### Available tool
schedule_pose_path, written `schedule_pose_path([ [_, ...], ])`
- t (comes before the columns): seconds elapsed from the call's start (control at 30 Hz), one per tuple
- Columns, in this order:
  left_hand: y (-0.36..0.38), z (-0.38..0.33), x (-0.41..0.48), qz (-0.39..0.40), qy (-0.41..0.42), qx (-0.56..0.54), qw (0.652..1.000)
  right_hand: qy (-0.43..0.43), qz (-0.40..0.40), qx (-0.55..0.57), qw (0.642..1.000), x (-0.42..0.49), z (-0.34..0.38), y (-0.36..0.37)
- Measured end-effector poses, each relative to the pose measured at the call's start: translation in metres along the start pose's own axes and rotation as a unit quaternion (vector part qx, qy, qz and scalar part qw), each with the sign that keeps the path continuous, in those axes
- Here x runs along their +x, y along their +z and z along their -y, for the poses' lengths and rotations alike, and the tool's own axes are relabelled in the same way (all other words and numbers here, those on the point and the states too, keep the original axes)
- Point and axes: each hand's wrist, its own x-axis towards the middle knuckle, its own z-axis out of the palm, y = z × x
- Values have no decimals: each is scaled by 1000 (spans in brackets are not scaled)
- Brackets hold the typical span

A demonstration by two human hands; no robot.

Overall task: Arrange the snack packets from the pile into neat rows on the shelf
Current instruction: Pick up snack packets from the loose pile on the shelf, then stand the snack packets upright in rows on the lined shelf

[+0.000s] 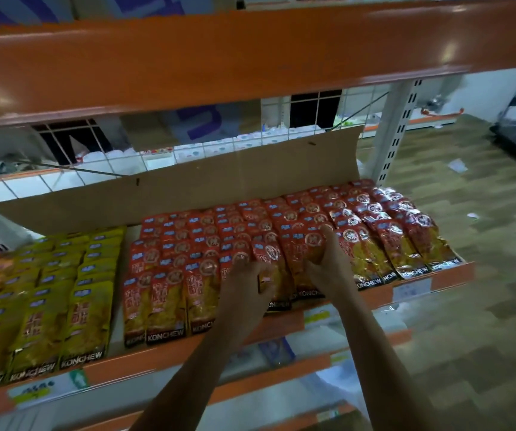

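1. The left hand [246,284] has its fingers [240,266] bent down and pinched on the left side of the two front packets [277,265]. The right hand [323,262] lays its fingers [328,236] along their right side, and the thumb seems to clamp on the near face. Gripping from both flanks probably keeps the slippery foil square while it is set down.
2. The two front packets sit at the middle of the shelf's front edge [375,293], their bottoms just over the orange lip, slightly askew to their neighbours. They likely need nudging back into line.
3. Around them, the red packets [281,222] lie in overlapping rows that run from the front edge to the back, each packet shingled so its label shows.
4. The yellow packets [64,290] fill the left end in the same way, set apart by a narrow gap, which keeps the flavours distinct.
5. A cardboard sheet [188,181] stands along the back edge, seemingly as a stop.
6. No loose pile is in view.
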Motion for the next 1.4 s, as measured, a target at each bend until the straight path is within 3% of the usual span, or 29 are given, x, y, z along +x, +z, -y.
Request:
schedule_pose_path([
  [0.1, 3, -4, -1, -7, 0, 39, 999, -3, 8, -72, 997, 0, -1, 0],
  [0.4, 13, -6, -6, 4, 25, 163, 986, -14, 25, -152, 988, -8, 0, 2],
  [0.6, 15, -9, -10, 15, 11, 174, 985, -62, 43, -190, 979, -13, 0, 4],
  [0.8, -4, -5, -13, -50, 17, 156, 986, -119, 21, -165, 979, -28, 25, 22],
  [1.1, -93, 66, -51, -116, -40, 205, 971, -237, 110, -147, 954, -80, 97, 120],
  [1.4, -235, 192, -166, -208, -172, 220, 937, -316, 192, -119, 921, -185, 190, 289],
])
